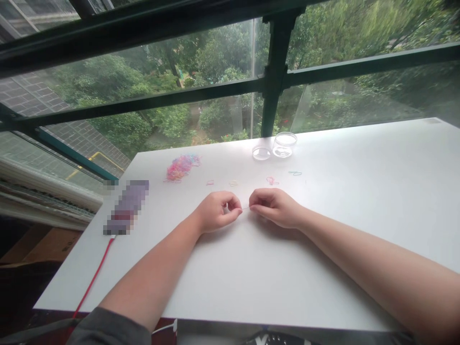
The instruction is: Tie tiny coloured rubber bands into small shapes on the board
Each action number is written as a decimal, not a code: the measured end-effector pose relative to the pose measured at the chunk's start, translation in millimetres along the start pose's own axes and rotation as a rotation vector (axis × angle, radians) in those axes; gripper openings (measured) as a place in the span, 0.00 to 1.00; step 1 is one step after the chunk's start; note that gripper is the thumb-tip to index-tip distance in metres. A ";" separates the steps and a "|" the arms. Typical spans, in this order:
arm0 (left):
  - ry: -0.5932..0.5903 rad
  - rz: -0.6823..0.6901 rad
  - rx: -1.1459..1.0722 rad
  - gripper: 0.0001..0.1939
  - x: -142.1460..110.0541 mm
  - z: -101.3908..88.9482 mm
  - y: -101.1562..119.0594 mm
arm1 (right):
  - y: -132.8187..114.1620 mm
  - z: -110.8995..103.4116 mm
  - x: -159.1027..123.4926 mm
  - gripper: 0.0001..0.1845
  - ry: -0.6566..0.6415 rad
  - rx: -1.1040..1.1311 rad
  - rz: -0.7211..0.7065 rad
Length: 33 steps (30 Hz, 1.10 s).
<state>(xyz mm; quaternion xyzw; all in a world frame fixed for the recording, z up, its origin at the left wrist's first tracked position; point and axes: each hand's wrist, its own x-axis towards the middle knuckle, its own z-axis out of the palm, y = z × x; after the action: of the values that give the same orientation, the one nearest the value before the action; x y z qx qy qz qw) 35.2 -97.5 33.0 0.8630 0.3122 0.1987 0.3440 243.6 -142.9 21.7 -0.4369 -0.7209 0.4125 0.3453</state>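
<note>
Left hand [220, 212] and right hand [276, 208], both pinched nearly closed, grip a thin band [246, 208] (barely visible!) between them over the white table [359, 191]; pull too hard and it could snap, or a loose pinch might ping it into the colourful pile [181, 167].

A thin, pale strand [246, 208] is held straight

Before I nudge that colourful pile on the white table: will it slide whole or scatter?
The colourful pile would probably scatter, since loose pieces already stick out at its edges. The pieces look thin, so likely light and floppy. Where they overlap, some may drag others along.
</note>
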 end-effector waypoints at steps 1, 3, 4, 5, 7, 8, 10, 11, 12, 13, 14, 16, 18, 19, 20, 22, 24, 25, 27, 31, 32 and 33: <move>-0.011 -0.005 -0.003 0.05 -0.7 -0.1 -0.4 | -0.2 0.1 -0.5 0.04 0.007 0.005 -0.004; -0.033 -0.025 -0.013 0.05 -2.2 -0.5 -2.2 | 0.6 0.1 -1.4 0.05 0.012 0.029 0.003; -0.048 -0.040 -0.023 0.05 -2.7 -1.1 -3.8 | 1.7 0.1 -1.7 0.06 0.016 0.039 0.014; -0.054 -0.050 -0.022 0.04 -3.1 -2.1 -5.5 | 3.2 -0.1 -1.7 0.06 0.029 0.043 0.022; -0.056 -0.071 -0.014 0.04 -3.6 -5.0 -8.8 | 6.2 -0.6 -1.2 0.07 0.049 0.051 0.035; -0.053 -0.081 -0.010 0.04 -3.8 -6.7 -10.1 | 7.4 -0.9 -1.0 0.07 0.055 0.054 0.034; -0.050 -0.097 -0.012 0.04 -4.4 -9.6 -11.6 | 8.3 -1.2 -0.8 0.07 0.067 0.060 0.030; -0.052 -0.103 -0.019 0.04 -4.7 -10.6 -11.9 | 8.3 -1.3 -0.9 0.07 0.074 0.061 0.026; -0.057 -0.107 -0.028 0.04 -5.0 -11.3 -12.1 | 8.0 -1.4 -1.1 0.07 0.083 0.058 0.023; -0.066 -0.109 -0.037 0.04 -5.2 -11.7 -12.1 | 7.7 -1.4 -1.4 0.07 0.095 0.051 0.020; -0.074 -0.110 -0.045 0.04 -5.5 -11.8 -12.2 | 7.4 -1.4 -1.6 0.07 0.110 0.041 0.016; -0.084 -0.114 -0.051 0.03 -5.9 -11.7 -12.6 | 7.1 -1.5 -1.9 0.07 0.146 0.020 0.005; -0.083 -0.121 -0.048 0.04 -6.3 -11.6 -13.7 | 7.3 -1.5 -1.7 0.07 0.177 0.010 -0.002; -0.080 -0.124 -0.048 0.04 -6.4 -11.6 -14.5 | 7.5 -1.5 -1.5 0.07 0.187 0.010 -0.004; -0.077 -0.125 -0.048 0.04 -6.4 -11.7 -15.6 | 7.8 -1.5 -1.2 0.07 0.194 0.011 -0.005; -0.076 -0.120 -0.056 0.04 -6.1 -11.9 -18.0 | 8.4 -1.5 -0.7 0.06 0.201 0.009 -0.010; -0.077 -0.119 -0.071 0.05 -5.3 -12.3 -20.6 | 8.9 -1.4 -0.3 0.07 0.217 -0.003 -0.019; -0.078 -0.120 -0.080 0.05 -4.8 -12.8 -21.8 | 9.2 -1.3 -0.2 0.07 0.229 -0.006 -0.022; -0.080 -0.126 -0.102 0.07 -4.0 -14.5 -23.9 | 9.6 -1.0 0.2 0.06 0.251 0.010 -0.015; -0.085 -0.127 -0.135 0.08 -3.4 -21.2 -26.3 | 10.6 -1.2 1.4 0.05 0.285 0.071 -0.005; -0.087 -0.132 -0.134 0.08 -3.6 -23.1 -26.6 | 10.8 -1.5 1.8 0.05 0.292 0.073 -0.007; -0.088 -0.141 -0.134 0.08 -3.8 -24.7 -26.8 | 11.0 -1.8 2.1 0.05 0.297 0.071 -0.007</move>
<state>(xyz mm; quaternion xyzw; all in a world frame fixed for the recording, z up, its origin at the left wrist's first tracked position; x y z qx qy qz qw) 7.9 -73.3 30.2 0.8217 0.3429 0.1563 0.4276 248.2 -137.4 12.9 -0.4781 -0.6485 0.3671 0.4649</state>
